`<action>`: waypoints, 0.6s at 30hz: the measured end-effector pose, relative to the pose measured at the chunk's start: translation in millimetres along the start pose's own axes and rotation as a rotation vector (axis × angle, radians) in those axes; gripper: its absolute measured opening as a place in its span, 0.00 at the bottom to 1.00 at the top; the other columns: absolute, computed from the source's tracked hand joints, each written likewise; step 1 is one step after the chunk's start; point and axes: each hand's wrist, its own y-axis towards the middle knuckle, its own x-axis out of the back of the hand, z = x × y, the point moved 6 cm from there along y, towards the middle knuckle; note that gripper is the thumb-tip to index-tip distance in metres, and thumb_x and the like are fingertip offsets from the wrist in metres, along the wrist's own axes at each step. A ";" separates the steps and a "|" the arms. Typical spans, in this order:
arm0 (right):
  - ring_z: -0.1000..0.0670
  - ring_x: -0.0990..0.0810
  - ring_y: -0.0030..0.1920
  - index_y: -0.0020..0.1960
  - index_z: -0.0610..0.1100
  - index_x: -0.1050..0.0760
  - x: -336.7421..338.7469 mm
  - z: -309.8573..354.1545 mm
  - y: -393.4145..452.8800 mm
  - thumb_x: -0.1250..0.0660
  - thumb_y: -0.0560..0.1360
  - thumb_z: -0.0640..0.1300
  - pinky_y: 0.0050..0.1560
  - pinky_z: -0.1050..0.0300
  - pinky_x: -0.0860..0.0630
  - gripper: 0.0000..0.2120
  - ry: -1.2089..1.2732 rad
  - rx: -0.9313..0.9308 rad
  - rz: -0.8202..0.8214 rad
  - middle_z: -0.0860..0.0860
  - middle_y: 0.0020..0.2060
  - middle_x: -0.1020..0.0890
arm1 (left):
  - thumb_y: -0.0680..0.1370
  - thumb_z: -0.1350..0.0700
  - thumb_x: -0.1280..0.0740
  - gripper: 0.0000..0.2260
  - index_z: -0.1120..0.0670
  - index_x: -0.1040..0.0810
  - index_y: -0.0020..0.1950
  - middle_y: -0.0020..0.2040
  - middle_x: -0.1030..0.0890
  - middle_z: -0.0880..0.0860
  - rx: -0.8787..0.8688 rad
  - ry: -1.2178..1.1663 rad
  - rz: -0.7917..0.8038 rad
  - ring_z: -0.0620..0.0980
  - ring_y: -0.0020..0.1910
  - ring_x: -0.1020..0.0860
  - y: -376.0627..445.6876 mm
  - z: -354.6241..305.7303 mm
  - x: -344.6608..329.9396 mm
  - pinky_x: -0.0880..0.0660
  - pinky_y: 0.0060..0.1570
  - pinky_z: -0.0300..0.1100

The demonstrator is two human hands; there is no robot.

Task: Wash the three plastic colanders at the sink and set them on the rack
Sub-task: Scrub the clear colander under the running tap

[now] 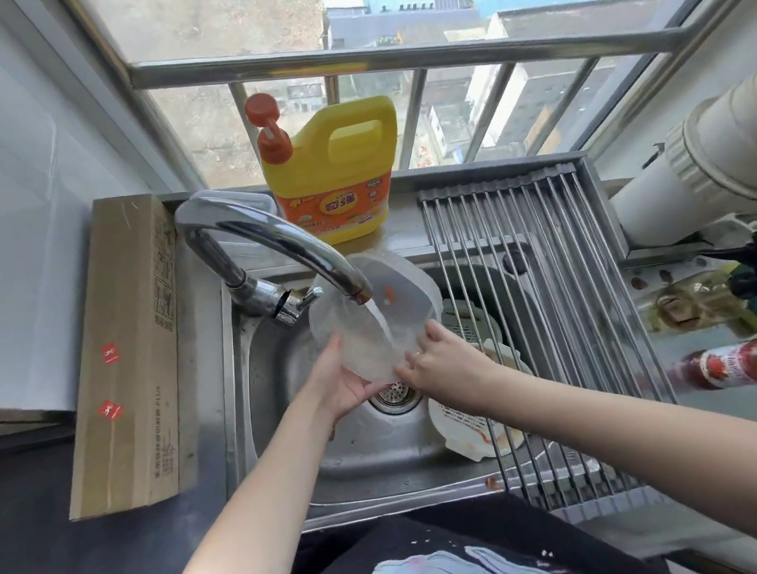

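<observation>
Both hands hold a clear, round plastic colander tilted under the running chrome tap, above the steel sink. The left hand cups its lower rim with curled fingers. The right hand pinches the rim's right edge.

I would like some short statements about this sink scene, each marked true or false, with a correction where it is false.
1. Water runs from the tap onto the clear colander. True.
2. Only the left hand holds the colander. False: the right hand grips its rim too.
3. The yellow detergent jug stands behind the sink. True.
4. A washed colander already lies on the metal rack. False: nothing rests on top of the rack; other plastic items lie in the sink below it.
5. The cardboard box lies right of the sink. False: it is on the left.
</observation>
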 end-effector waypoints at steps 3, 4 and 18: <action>0.49 0.25 0.26 0.29 0.46 0.22 7.8 -4.4 -1.7 0.41 0.61 0.37 0.41 0.57 0.30 0.10 0.016 -0.131 0.001 0.52 0.21 0.25 | 0.81 0.60 0.43 0.08 0.59 0.26 0.48 0.34 0.17 0.56 -0.087 0.227 -0.109 0.52 0.32 0.19 14.3 -3.0 -11.3 0.20 0.29 0.45; 0.50 0.25 0.25 0.28 0.46 0.23 6.1 -5.1 -2.8 0.37 0.59 0.38 0.40 0.57 0.30 0.07 0.046 -0.155 0.022 0.52 0.20 0.26 | 0.78 0.67 0.41 0.06 0.60 0.26 0.49 0.36 0.19 0.56 -0.112 0.298 -0.130 0.53 0.32 0.20 16.4 -4.4 -15.1 0.21 0.27 0.42; 0.49 0.22 0.29 0.34 0.48 0.23 20.4 -4.8 -18.6 0.45 0.65 0.34 0.41 0.56 0.40 0.15 0.308 -0.065 -0.025 0.52 0.27 0.19 | 0.69 0.36 0.40 0.31 0.59 0.26 0.60 0.54 0.20 0.59 -0.183 0.369 -0.461 0.59 0.51 0.20 65.5 18.3 25.4 0.21 0.52 0.56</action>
